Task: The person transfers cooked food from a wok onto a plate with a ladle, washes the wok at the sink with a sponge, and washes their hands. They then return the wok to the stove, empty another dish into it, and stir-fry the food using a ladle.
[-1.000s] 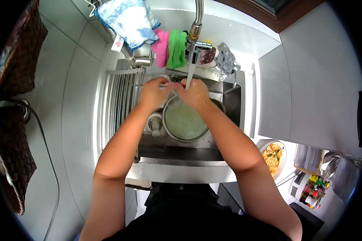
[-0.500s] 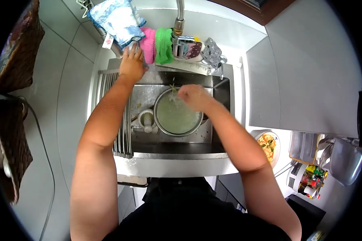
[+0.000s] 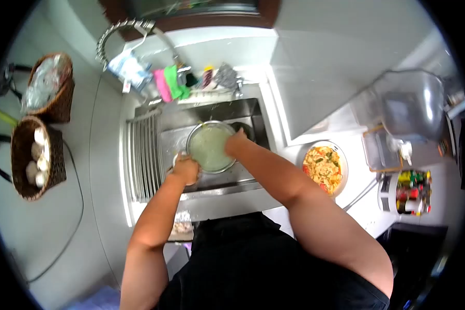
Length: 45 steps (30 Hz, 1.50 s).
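Note:
A round metal bowl (image 3: 215,122) stands in the sink (image 3: 173,138), filled with cloudy pale-green water (image 3: 210,146). My left hand (image 3: 185,170) is closed at the bowl's lower-left rim, its fingers curled there. On the opposite side, my right hand (image 3: 235,144) grips the right rim, with its fingertips partly hidden. A bit of a white mortar shows beside my left hand, which covers most of it. Behind the bowl's right side sits a dark round vessel (image 3: 246,130), partly covered.
A metal drying rack (image 3: 143,155) spans the sink's left side. Pink (image 3: 163,85) and green cloths (image 3: 176,82) hang at the back by the faucet. To the right are a plate of cooked food (image 3: 323,168) and several bottles (image 3: 414,192). Baskets (image 3: 57,164) hang at left.
My left hand has come down from the blue-white cloth by the faucet to the bowl's left rim. My right hand has moved from over the water to the right rim. The view has shifted.

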Each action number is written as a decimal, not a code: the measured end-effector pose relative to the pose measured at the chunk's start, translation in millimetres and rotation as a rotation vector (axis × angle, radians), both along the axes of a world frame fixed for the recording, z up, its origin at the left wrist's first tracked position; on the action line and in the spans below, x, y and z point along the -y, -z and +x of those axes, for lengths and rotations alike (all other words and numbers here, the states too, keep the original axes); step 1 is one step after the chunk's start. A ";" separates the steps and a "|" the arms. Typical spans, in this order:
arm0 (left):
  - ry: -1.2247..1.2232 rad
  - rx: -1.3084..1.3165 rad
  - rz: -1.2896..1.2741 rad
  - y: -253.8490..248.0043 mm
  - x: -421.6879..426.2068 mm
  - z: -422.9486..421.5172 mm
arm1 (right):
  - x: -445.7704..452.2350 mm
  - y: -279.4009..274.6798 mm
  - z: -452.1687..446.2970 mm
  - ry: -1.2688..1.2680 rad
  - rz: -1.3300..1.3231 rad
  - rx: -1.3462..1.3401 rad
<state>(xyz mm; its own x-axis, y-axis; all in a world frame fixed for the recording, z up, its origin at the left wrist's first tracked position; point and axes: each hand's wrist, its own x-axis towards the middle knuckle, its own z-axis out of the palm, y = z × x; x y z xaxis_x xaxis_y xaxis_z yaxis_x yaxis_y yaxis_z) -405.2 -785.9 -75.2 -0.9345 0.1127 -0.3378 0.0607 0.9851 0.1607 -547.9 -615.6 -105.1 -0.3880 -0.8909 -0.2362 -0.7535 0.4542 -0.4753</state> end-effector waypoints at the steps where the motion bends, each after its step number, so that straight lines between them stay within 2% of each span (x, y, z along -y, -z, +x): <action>1: -0.097 0.026 0.214 -16.8 -5.2 -5.5 | -2.0 -26.5 8.2 0.020 -0.034 -0.071; 2: -0.194 0.068 0.429 -34.5 -10.1 -6.4 | -10.2 -56.0 0.5 0.064 -0.092 0.031; 3: -0.151 -0.031 0.423 -60.5 -7.9 -15.2 | -18.1 -105.5 -3.6 0.106 -0.152 0.132; 5: -0.061 -0.261 0.376 -114.0 4.3 -20.1 | -45.7 -169.3 -3.1 0.164 -0.072 0.037; 6: -0.026 -0.335 0.382 -135.9 7.2 -23.3 | -58.6 -198.7 3.7 0.179 -0.084 0.176; 7: -0.098 -0.284 0.472 -165.6 1.5 -22.7 | -72.3 -201.7 10.4 0.225 -0.202 0.454; 8: -0.088 -0.317 0.618 -168.1 5.4 -22.9 | -85.4 -202.0 23.2 0.267 -0.335 0.729; 9: -0.132 -0.161 0.940 -158.0 10.4 -29.7 | -98.0 -199.7 40.7 0.308 -0.486 0.998; 10: -0.117 -0.040 1.099 -134.8 -0.1 -39.2 | -102.3 -174.1 58.4 0.381 -0.632 1.398; 11: -0.105 0.099 1.245 -96.9 -15.8 -46.4 | -99.2 -141.9 80.9 0.463 -0.196 0.853; 12: 0.208 0.003 0.648 -37.5 -16.2 -46.5 | -99.8 -117.7 107.7 0.516 0.244 0.319; 15: 0.490 -0.201 0.543 -38.0 -90.3 -32.7 | -147.1 -104.8 165.4 0.723 0.069 0.268; 17: 0.506 -0.136 0.676 -55.7 -149.0 -27.7 | -194.1 -86.7 192.6 0.829 -0.094 0.175; 18: 0.503 -0.100 0.740 -66.3 -175.1 -21.4 | -221.1 -72.7 205.0 0.841 0.069 -0.088; 19: 0.624 -0.167 0.738 -76.3 -203.0 -14.5 | -246.6 -84.1 227.1 1.015 0.071 -0.148; 21: 0.742 -0.029 0.863 -92.0 -258.0 1.3 | -290.7 -138.0 272.9 1.369 0.041 0.155; 23: 0.862 0.062 0.923 -102.8 -308.2 23.9 | -337.3 -140.2 337.3 1.592 -0.122 -0.237; 25: 0.978 0.139 0.995 -106.3 -357.7 49.7 | -378.0 -145.8 409.3 1.895 -0.175 -0.434; 27: 1.089 0.228 0.967 -123.6 -401.8 85.4 | -418.0 -138.9 485.0 1.992 -0.116 -0.726; 29: 1.143 0.329 0.924 -134.9 -442.8 121.3 | -429.4 -163.9 552.7 2.098 -0.251 -0.841; 32: 1.215 0.429 0.958 -148.2 -497.2 176.0 | -451.2 -192.9 641.1 2.222 -0.235 -1.074; 35: 1.368 0.375 0.999 -169.9 -550.2 235.9 | -484.6 -190.3 724.2 2.456 -0.314 -1.228; 37: 1.400 0.386 1.017 -189.1 -586.1 283.5 | -511.5 -181.6 776.0 2.733 -0.579 -0.996; 38: 1.447 0.340 1.075 -196.7 -603.0 306.1 | -524.2 -175.9 803.0 2.769 -0.593 -1.004; 41: 1.457 0.342 1.092 -204.0 -661.8 398.6 | -594.6 -97.5 885.0 2.907 -0.738 -0.725; 43: 1.380 0.391 1.098 -183.9 -707.2 466.1 | -634.3 -60.6 921.9 2.906 -0.771 -0.635; 44: 1.386 0.247 1.085 -168.4 -728.4 499.3 | -658.2 -41.7 935.7 2.910 -0.770 -0.590; 45: 1.252 0.427 1.006 -175.4 -735.9 531.4 | -671.3 -27.1 945.8 2.923 -0.764 -0.532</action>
<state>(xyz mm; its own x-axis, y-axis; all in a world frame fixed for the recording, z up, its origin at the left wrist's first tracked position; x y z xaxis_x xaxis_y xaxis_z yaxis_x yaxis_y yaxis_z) 126.3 -50.1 100.2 0.0314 0.9898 0.1390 0.4695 -0.1374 0.8722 397.9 55.7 -77.9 0.2382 0.9693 -0.0615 0.4196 -0.1598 -0.8935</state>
